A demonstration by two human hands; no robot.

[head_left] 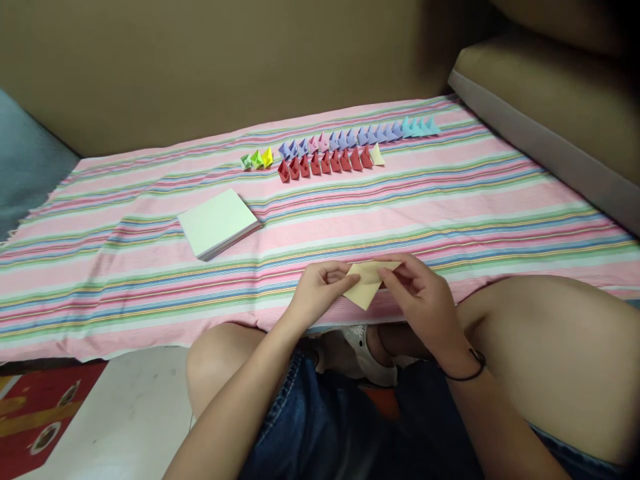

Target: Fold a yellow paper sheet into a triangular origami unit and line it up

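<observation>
Between my two hands is a pale yellow, partly folded sheet of origami paper (367,288), held up over the near edge of the cloth. My left hand (323,288) pinches its left corner with the thumb on top. On the other side, my right hand (423,288) grips the upper right part, thumb pressed on the front and fingers behind. The fingers behind the paper are partly hidden. Farther back stand folded paper boats in rows: red boats (325,162) with a cream boat (377,155) at their right end, and purple boats (379,133) behind them.
A thick stack of square paper (219,222) lies left of centre on the striped cloth (150,267). Green and yellow boats (257,159) stand behind it, light blue boats (420,127) at the far right. A brown cushion (555,100) borders the right side.
</observation>
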